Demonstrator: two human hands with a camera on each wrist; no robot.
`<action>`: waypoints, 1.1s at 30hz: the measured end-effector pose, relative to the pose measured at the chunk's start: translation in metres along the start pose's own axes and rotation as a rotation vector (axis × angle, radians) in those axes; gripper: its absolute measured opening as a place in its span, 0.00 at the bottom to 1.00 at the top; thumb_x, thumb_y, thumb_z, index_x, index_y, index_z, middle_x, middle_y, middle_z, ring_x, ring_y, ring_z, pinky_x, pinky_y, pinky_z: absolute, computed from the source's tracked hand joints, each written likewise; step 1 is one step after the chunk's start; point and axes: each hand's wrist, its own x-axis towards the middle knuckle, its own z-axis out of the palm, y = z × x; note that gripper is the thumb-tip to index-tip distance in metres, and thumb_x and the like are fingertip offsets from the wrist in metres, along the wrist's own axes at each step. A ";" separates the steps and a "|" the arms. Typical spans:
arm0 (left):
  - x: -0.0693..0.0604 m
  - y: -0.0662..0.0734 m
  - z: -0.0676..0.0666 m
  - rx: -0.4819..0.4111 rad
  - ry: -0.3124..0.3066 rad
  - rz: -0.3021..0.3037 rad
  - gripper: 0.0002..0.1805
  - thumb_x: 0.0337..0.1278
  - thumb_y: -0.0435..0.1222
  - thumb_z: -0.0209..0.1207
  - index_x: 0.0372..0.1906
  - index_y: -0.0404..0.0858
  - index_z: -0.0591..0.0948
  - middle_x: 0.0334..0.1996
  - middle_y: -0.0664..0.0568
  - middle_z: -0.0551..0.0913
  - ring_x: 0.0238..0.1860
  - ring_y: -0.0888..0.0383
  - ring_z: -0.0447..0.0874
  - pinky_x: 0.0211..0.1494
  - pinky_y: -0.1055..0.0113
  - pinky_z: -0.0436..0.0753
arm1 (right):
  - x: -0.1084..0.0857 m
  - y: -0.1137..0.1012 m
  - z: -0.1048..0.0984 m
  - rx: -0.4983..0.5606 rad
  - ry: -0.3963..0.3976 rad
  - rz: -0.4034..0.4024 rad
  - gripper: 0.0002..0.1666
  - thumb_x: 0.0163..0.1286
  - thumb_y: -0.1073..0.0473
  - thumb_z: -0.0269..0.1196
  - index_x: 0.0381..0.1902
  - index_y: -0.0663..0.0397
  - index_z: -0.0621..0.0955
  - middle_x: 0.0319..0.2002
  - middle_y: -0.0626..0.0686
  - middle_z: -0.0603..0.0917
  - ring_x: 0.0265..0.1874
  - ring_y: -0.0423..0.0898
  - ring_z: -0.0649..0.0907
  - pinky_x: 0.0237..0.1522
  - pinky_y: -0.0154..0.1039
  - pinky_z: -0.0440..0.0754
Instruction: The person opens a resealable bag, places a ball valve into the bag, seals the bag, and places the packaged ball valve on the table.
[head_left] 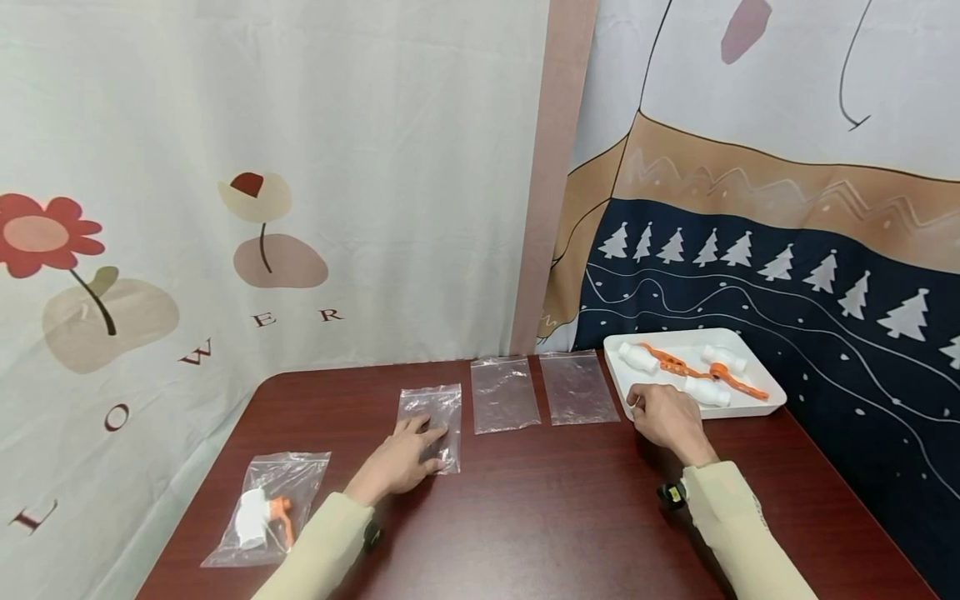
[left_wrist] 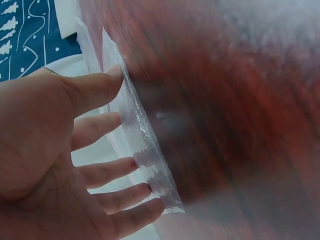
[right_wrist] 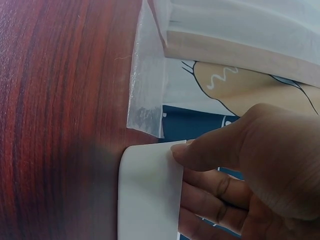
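Pale sleeves (head_left: 318,546) reach over a brown table (head_left: 540,521) in the head view. Spread and released, the left hand (head_left: 401,458) rests on a small clear bag (head_left: 447,407); beside it lie two flat bags (head_left: 504,396). At the near left corner of a white tray (head_left: 750,410), the right hand (head_left: 669,417) grasps the rim. White plastic bottles (head_left: 707,392) and orange straps (head_left: 742,387) lie inside. Further left, a filled bag (head_left: 291,475) holds one of each.

From the left wrist, fairly straight fingers touch the bag's edge.

From the right wrist, the thumb meets the tray's rim, with the fingers beyond its wall.
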 end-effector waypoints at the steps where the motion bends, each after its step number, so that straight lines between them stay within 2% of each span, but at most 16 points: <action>1: -0.001 0.001 0.000 0.000 0.004 0.001 0.31 0.65 0.44 0.67 0.71 0.42 0.76 0.74 0.35 0.66 0.75 0.34 0.62 0.71 0.36 0.71 | 0.000 0.000 0.000 0.000 -0.001 0.001 0.10 0.63 0.65 0.60 0.39 0.53 0.87 0.26 0.49 0.84 0.23 0.46 0.77 0.24 0.40 0.73; 8: -0.003 0.004 -0.005 -0.014 0.034 -0.009 0.28 0.63 0.44 0.68 0.66 0.42 0.81 0.70 0.36 0.72 0.70 0.37 0.68 0.68 0.40 0.76 | 0.000 0.000 0.000 0.009 -0.009 0.006 0.10 0.63 0.65 0.60 0.39 0.54 0.87 0.26 0.49 0.85 0.24 0.46 0.77 0.25 0.40 0.74; 13: 0.004 0.002 -0.009 -0.037 0.094 0.002 0.22 0.62 0.42 0.69 0.59 0.40 0.85 0.62 0.38 0.79 0.62 0.40 0.72 0.61 0.45 0.80 | -0.001 0.001 0.000 0.007 -0.007 0.005 0.10 0.64 0.65 0.60 0.39 0.53 0.87 0.27 0.49 0.85 0.24 0.46 0.77 0.25 0.41 0.75; 16: 0.010 -0.001 -0.013 -0.072 0.140 -0.018 0.18 0.62 0.41 0.68 0.54 0.38 0.87 0.58 0.38 0.81 0.61 0.39 0.73 0.61 0.45 0.80 | -0.001 0.001 0.000 0.007 -0.005 0.000 0.10 0.63 0.65 0.60 0.39 0.53 0.87 0.27 0.50 0.86 0.24 0.46 0.77 0.25 0.41 0.74; 18: 0.015 -0.004 -0.015 -0.095 0.176 -0.048 0.17 0.63 0.41 0.68 0.53 0.37 0.87 0.58 0.37 0.81 0.63 0.36 0.73 0.62 0.43 0.80 | -0.001 0.000 0.000 0.007 -0.005 0.001 0.10 0.63 0.65 0.60 0.39 0.53 0.87 0.28 0.49 0.86 0.24 0.46 0.77 0.25 0.41 0.74; 22: 0.025 -0.013 -0.017 -0.144 0.239 -0.154 0.22 0.65 0.44 0.66 0.56 0.33 0.84 0.58 0.34 0.81 0.64 0.32 0.74 0.65 0.40 0.78 | 0.000 0.000 0.000 0.007 -0.003 0.008 0.10 0.63 0.65 0.60 0.38 0.52 0.87 0.28 0.50 0.86 0.24 0.46 0.77 0.26 0.41 0.74; 25: 0.031 -0.020 -0.018 -0.211 0.269 -0.241 0.25 0.67 0.45 0.65 0.58 0.31 0.82 0.55 0.33 0.81 0.58 0.34 0.79 0.61 0.41 0.80 | 0.000 0.001 0.001 0.006 -0.001 0.005 0.10 0.63 0.66 0.60 0.38 0.52 0.87 0.28 0.49 0.85 0.24 0.46 0.77 0.25 0.41 0.74; 28: 0.037 -0.028 -0.020 -0.261 0.298 -0.296 0.24 0.68 0.45 0.63 0.57 0.29 0.82 0.52 0.33 0.81 0.53 0.36 0.81 0.57 0.42 0.81 | -0.001 0.000 0.001 0.004 0.001 0.000 0.10 0.63 0.66 0.60 0.38 0.52 0.87 0.27 0.49 0.85 0.24 0.46 0.77 0.25 0.41 0.74; 33: 0.046 -0.036 -0.024 -0.258 0.318 -0.370 0.26 0.67 0.45 0.62 0.55 0.25 0.80 0.51 0.29 0.81 0.52 0.34 0.81 0.56 0.42 0.80 | -0.001 0.000 0.001 0.003 0.007 -0.008 0.10 0.63 0.66 0.60 0.37 0.51 0.87 0.28 0.49 0.86 0.24 0.46 0.77 0.24 0.41 0.74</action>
